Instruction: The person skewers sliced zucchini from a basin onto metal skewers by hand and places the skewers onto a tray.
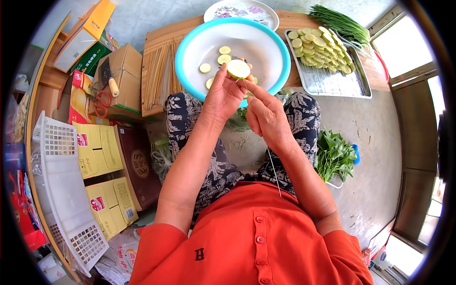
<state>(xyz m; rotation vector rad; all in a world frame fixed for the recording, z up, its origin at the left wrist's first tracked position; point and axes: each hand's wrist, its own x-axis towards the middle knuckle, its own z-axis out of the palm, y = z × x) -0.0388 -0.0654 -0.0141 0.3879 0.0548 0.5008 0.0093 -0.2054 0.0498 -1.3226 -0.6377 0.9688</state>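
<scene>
Between the fingers of my left hand is a round, pale green vegetable slice, perhaps zucchini, held over the near side of a basin with a turquoise rim. My right hand is closed on a thin bamboo skewer. Its upper end meets the lower edge of the slice; I cannot tell how far it goes in. The skewer's other end slants back toward the red shirt. Several loose slices lie inside the basin, some partly hidden by my hands.
Many bamboo skewers lie on the wooden table, left of the basin. A metal tray at right carries piled slices, with chives behind. Leafy greens sit by my right knee. At left are scissors, a knife and boxes.
</scene>
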